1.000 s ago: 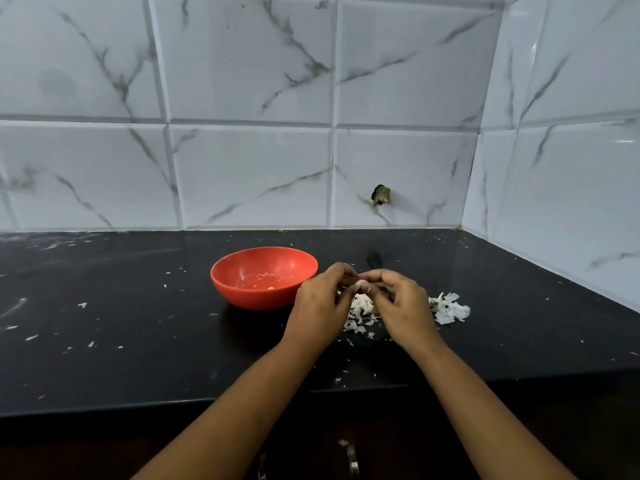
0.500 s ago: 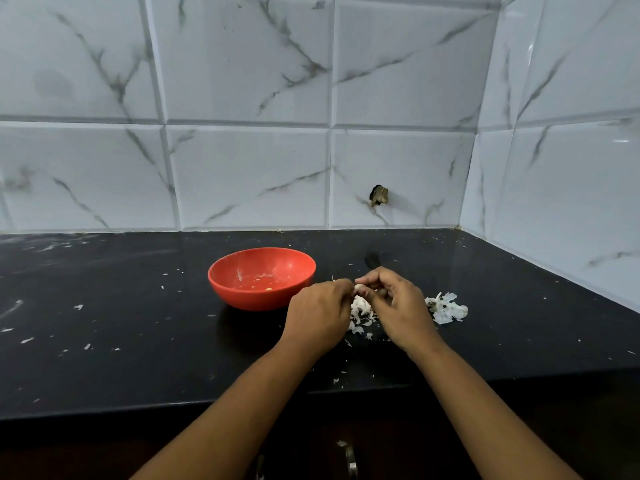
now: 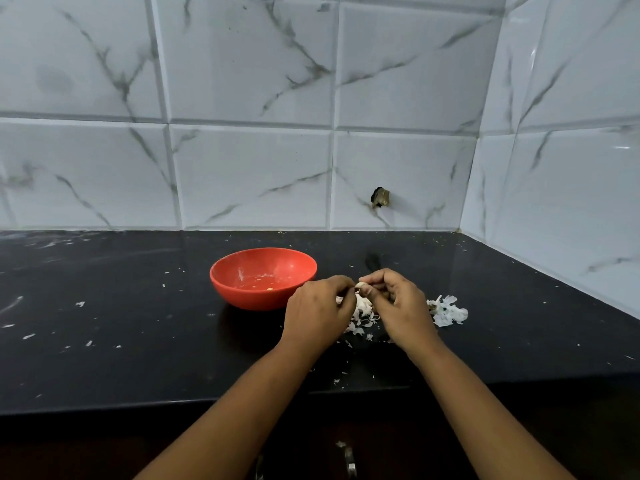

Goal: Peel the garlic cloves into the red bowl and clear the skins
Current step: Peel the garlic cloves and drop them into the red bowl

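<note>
Both hands, left and right, pinch one garlic clove between them.

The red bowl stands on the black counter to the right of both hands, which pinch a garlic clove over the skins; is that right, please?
Not quite: the head view shows the red bowl on the black counter to the left of both hands, not the right. The left hand and right hand do pinch a garlic clove over the skins.

White marble-veined wall tiles meeting in a corner, glossy black countertop, dark cabinet front below
</note>
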Demonstrator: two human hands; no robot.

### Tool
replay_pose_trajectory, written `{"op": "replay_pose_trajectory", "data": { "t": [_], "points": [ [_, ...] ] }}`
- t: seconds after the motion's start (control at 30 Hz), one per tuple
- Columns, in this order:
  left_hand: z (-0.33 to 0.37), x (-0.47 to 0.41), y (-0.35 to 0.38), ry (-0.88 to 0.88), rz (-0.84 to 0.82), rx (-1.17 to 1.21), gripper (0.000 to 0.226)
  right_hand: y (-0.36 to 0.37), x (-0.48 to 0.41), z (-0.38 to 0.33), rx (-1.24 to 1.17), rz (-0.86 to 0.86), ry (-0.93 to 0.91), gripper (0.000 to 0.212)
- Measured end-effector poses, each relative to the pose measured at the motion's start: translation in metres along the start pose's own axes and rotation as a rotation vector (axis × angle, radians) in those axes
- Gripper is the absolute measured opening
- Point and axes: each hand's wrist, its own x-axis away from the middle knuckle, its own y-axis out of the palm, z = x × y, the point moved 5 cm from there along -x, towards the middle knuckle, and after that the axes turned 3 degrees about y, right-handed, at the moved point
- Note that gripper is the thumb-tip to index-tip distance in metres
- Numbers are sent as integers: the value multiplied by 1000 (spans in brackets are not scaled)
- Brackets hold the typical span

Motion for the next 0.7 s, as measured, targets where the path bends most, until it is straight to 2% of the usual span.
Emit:
{"op": "replay_pose_trajectory", "data": {
  "t": [0.17,0.43,0.7],
  "points": [
    [3,0,1,16,-40,-148,26,2,2,-5,50,-25,-32,12],
    [8,0,-2,42,-40,-237,24,7,2,-4,136,-71,-32,7],
    [6,-1,-6,113,143,-295,24,7,1,3,165,-91,51,9]
  ]
}}
